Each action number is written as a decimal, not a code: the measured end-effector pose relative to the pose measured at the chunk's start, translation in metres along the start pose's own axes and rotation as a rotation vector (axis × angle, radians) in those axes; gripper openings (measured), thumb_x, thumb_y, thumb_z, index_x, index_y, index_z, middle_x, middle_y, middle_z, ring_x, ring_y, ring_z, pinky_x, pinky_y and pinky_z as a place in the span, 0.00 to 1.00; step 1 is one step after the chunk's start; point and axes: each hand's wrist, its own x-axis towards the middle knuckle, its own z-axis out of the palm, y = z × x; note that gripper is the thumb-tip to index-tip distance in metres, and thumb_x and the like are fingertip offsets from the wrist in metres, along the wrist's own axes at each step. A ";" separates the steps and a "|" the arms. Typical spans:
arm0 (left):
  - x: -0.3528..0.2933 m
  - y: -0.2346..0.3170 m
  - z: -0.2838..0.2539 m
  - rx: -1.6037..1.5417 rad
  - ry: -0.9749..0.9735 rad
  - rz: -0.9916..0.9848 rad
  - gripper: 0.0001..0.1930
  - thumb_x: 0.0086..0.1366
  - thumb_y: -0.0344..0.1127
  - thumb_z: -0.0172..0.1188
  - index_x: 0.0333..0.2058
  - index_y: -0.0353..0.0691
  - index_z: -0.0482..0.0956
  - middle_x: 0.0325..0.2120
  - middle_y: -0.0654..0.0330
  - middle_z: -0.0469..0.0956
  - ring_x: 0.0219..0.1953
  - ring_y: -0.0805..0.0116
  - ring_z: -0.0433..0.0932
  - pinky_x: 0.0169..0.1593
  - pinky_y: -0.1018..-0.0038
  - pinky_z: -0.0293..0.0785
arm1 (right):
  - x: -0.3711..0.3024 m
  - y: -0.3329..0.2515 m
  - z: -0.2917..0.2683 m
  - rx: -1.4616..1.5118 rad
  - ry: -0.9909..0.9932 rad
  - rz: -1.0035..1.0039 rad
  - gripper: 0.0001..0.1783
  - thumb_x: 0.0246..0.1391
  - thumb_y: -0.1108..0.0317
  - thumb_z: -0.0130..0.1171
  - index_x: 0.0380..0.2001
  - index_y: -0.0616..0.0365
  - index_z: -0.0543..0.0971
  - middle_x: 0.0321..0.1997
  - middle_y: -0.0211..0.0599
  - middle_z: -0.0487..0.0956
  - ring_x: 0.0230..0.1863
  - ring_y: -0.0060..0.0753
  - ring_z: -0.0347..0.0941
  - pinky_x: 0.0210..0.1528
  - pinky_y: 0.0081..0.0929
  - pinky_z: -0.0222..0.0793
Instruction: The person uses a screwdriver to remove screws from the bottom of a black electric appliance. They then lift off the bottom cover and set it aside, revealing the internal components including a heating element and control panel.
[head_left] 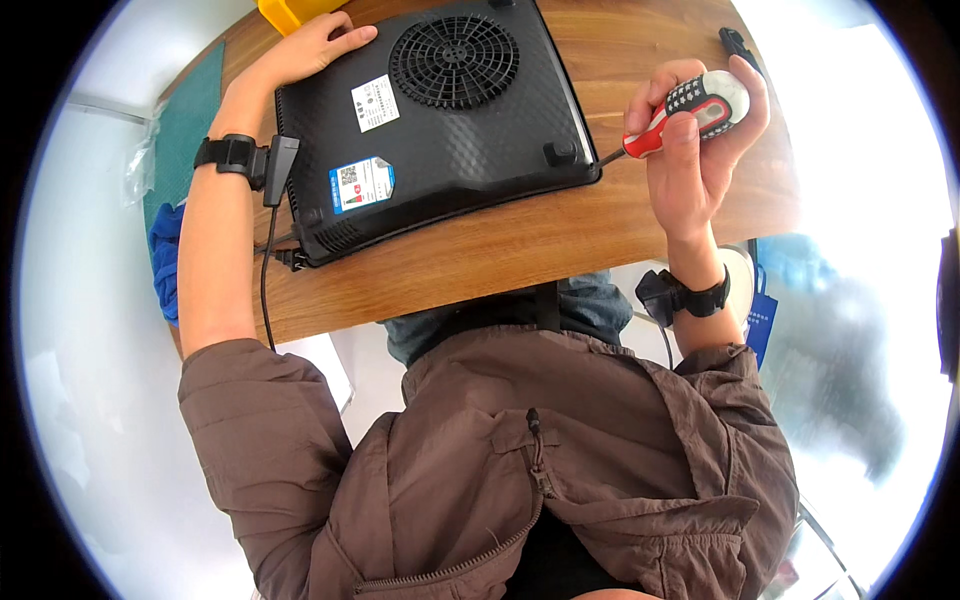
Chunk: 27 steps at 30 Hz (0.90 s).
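A black induction cooker [470, 140] lies upside down on the wooden table, its round fan grille [455, 60] and two labels facing up. My left hand [315, 45] grips its far left edge, the thumb lying on the base and the other fingers curled, partly hidden. In my right hand [690, 150] is a screwdriver [690, 110] with a red, black and white handle, fingers wrapped round it. Its thin shaft slants down to the cooker's near right corner, where the tip is too small to make out.
A power plug [291, 259] sticks out by the cooker's near left corner. A yellow container [295, 12] stands at the far left, with a green mat [190, 130] and blue cloth [165, 260] along the left side. A black object [738, 45] lies at the far right.
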 end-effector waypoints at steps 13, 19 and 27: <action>-0.072 0.196 0.028 -0.028 0.238 0.588 0.22 0.62 0.39 0.69 0.53 0.37 0.77 0.46 0.53 0.76 0.52 0.52 0.76 0.57 0.64 0.72 | -0.005 0.010 -0.004 -0.061 -0.050 -0.056 0.33 0.74 0.58 0.50 0.72 0.36 0.46 0.47 0.50 0.70 0.34 0.33 0.72 0.33 0.27 0.71; -0.073 0.220 0.069 0.023 0.211 0.599 0.31 0.57 0.42 0.72 0.58 0.41 0.74 0.54 0.55 0.72 0.60 0.54 0.71 0.64 0.59 0.65 | 0.001 0.012 -0.003 -0.093 -0.120 -0.184 0.33 0.71 0.71 0.51 0.71 0.47 0.46 0.47 0.50 0.73 0.33 0.29 0.74 0.31 0.24 0.72; -0.075 0.222 0.095 0.149 0.294 0.520 0.39 0.56 0.54 0.72 0.64 0.48 0.68 0.60 0.55 0.66 0.67 0.55 0.65 0.73 0.49 0.52 | -0.003 0.018 0.000 -0.025 -0.053 -0.148 0.33 0.72 0.67 0.51 0.71 0.43 0.46 0.47 0.50 0.72 0.34 0.30 0.74 0.33 0.24 0.72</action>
